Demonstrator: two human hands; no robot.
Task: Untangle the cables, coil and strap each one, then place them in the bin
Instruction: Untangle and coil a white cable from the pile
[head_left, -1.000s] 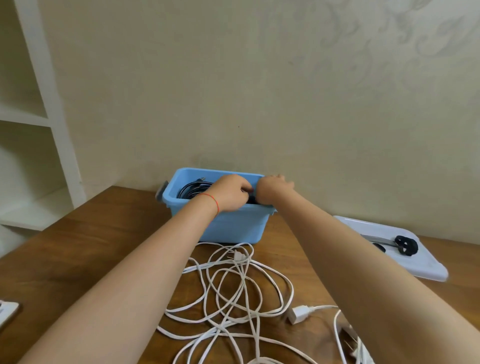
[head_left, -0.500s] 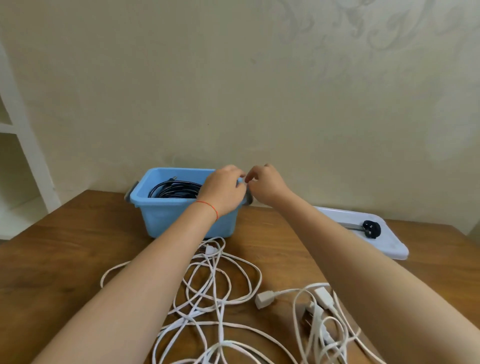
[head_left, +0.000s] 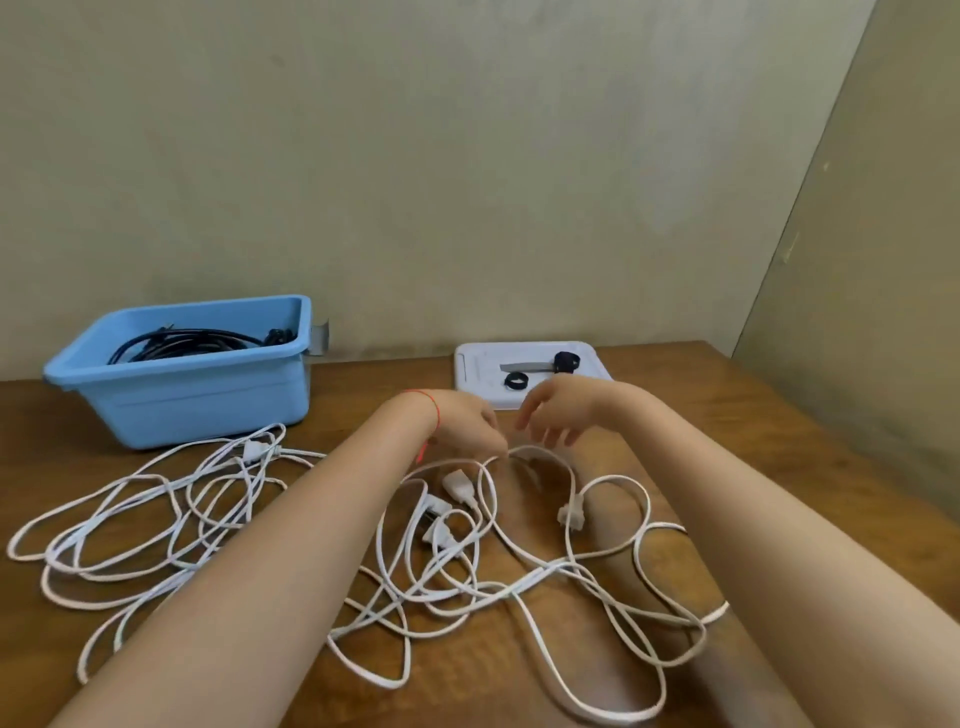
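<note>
A tangle of white cables (head_left: 519, 584) with several white plugs sprawls over the wooden table (head_left: 737, 447). My left hand (head_left: 465, 423) is over the middle of it, and its fingertips pinch a raised loop of white cable. Just to the right, my right hand (head_left: 556, 410) hovers above the same loop with loosely spread fingers and holds nothing. The blue bin (head_left: 208, 400) stands at the back left with a coiled black cable (head_left: 182, 343) inside.
A white lid (head_left: 478, 364) lies at the back against the wall, carrying black strap rolls (head_left: 516, 381) and a grey strip. More white cable loops (head_left: 145, 519) spread in front of the bin. A wall panel closes in the right side.
Both hands have left the bin's rim and come down and right to the white tangle. The view has swung right, so the bin now sits at the left.
</note>
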